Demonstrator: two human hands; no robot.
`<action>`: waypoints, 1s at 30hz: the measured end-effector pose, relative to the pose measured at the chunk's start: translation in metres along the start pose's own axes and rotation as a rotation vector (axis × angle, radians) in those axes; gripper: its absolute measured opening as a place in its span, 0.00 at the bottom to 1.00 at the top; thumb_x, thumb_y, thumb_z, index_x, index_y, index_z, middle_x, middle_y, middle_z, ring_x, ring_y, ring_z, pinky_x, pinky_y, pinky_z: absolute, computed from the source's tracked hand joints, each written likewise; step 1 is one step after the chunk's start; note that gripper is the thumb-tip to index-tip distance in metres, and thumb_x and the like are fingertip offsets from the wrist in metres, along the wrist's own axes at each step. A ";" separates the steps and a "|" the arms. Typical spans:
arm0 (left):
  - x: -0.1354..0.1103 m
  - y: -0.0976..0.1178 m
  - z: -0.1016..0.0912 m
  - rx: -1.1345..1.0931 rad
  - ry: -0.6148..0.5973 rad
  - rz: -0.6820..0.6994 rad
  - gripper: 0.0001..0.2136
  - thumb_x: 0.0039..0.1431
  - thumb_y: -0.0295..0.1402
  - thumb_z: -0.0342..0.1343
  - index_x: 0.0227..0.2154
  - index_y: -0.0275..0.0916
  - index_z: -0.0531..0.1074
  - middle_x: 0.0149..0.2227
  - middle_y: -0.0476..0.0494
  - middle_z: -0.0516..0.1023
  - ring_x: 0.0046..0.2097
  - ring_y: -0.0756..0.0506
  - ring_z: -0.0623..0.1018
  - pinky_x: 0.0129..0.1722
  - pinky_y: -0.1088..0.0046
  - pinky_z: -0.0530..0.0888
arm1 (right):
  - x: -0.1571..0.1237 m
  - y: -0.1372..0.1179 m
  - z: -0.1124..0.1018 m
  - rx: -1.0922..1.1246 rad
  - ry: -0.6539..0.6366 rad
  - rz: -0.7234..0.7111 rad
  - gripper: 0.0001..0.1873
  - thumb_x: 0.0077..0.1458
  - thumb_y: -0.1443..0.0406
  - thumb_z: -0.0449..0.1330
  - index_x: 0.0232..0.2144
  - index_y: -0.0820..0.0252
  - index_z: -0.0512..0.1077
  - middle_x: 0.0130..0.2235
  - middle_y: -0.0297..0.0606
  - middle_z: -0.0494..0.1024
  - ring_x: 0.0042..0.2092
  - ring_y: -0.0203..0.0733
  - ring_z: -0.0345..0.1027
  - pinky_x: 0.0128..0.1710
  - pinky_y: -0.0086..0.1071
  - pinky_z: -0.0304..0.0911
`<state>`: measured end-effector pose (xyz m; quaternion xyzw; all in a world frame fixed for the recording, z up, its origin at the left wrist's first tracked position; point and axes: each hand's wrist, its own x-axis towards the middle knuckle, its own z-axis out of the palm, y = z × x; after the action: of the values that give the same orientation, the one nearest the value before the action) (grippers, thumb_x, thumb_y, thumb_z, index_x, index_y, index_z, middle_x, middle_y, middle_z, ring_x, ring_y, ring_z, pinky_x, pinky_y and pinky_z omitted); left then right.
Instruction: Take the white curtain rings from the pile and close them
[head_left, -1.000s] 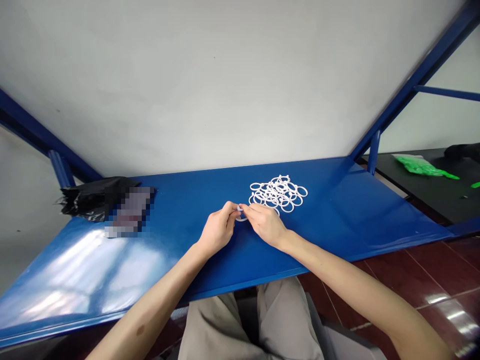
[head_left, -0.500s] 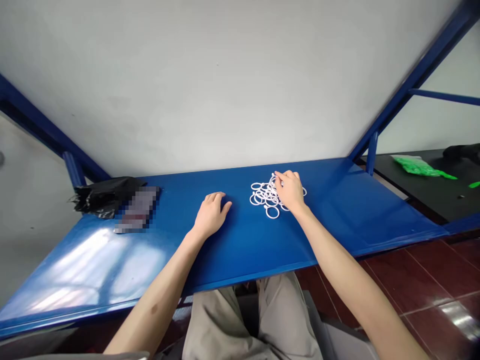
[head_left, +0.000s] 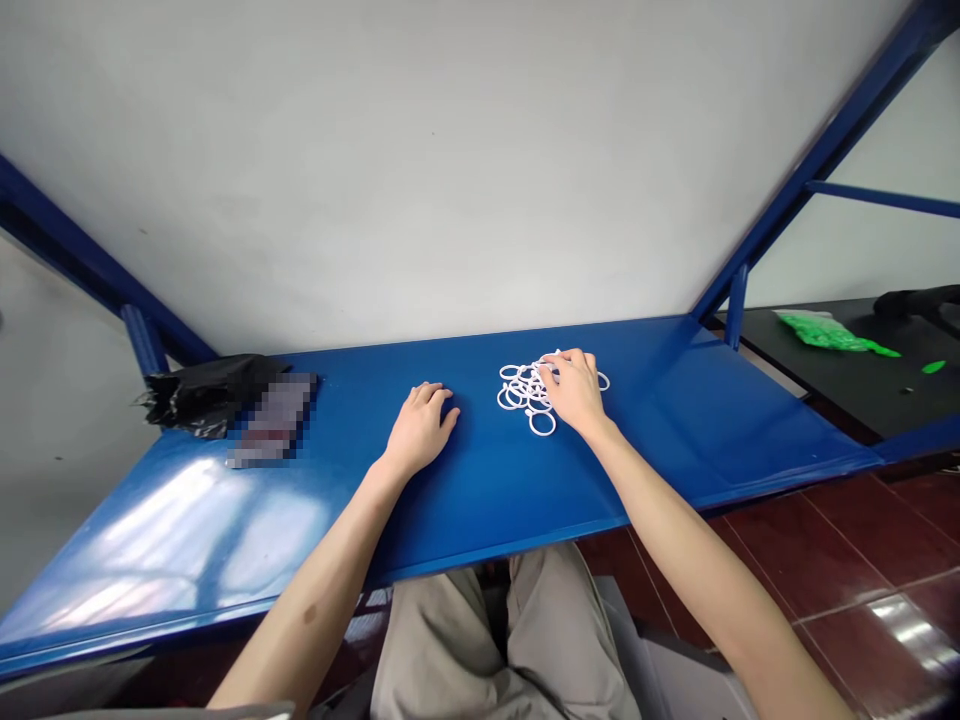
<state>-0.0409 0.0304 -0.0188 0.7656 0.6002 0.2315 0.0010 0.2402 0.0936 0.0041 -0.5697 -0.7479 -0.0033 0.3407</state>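
Several white curtain rings (head_left: 514, 397), each with a small knob, lie in a tangled pile on the blue table (head_left: 480, 480). My right hand (head_left: 576, 388) is over the pile's right side, its fingers bent and closed on a white ring at the far edge. The hand covers part of the pile, and the exact grip is partly hidden. One ring (head_left: 542, 423) lies at the near edge of the heap. Left of the pile, my left hand (head_left: 420, 425) rests on the table, fingers loosely spread and holding nothing.
A black plastic bag (head_left: 202, 390) and a blurred-out flat item (head_left: 276, 420) lie at the table's left. Blue metal bars (head_left: 814, 165) slope up at both sides, with a pale wall behind. A black table (head_left: 847, 385) on the right carries a green packet (head_left: 825, 330).
My right hand has shifted slightly down and left, and the ring at its fingertips sits lower and is more covered. The left hand stays in place. The view has moved a little.
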 end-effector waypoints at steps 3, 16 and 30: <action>0.000 -0.001 0.000 0.020 -0.021 0.006 0.19 0.69 0.40 0.47 0.54 0.35 0.72 0.60 0.30 0.72 0.65 0.32 0.67 0.67 0.44 0.62 | -0.007 -0.013 -0.006 0.050 0.006 -0.076 0.18 0.66 0.57 0.55 0.48 0.59 0.79 0.48 0.49 0.74 0.53 0.57 0.63 0.54 0.53 0.65; 0.001 -0.011 0.003 -0.031 0.029 0.025 0.16 0.67 0.39 0.51 0.51 0.37 0.73 0.58 0.33 0.73 0.60 0.34 0.72 0.61 0.51 0.70 | -0.041 -0.071 0.004 0.042 -0.399 -0.684 0.16 0.66 0.59 0.59 0.50 0.63 0.76 0.50 0.47 0.77 0.52 0.51 0.71 0.55 0.48 0.67; 0.000 -0.011 0.000 -0.032 -0.002 0.017 0.16 0.67 0.40 0.51 0.52 0.38 0.73 0.58 0.33 0.73 0.61 0.34 0.71 0.61 0.50 0.71 | -0.041 -0.071 0.004 0.047 -0.404 -0.669 0.15 0.66 0.59 0.59 0.50 0.61 0.76 0.50 0.46 0.78 0.51 0.51 0.72 0.55 0.48 0.66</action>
<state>-0.0511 0.0333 -0.0219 0.7707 0.5900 0.2403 0.0118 0.1824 0.0358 0.0073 -0.2758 -0.9441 0.0152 0.1798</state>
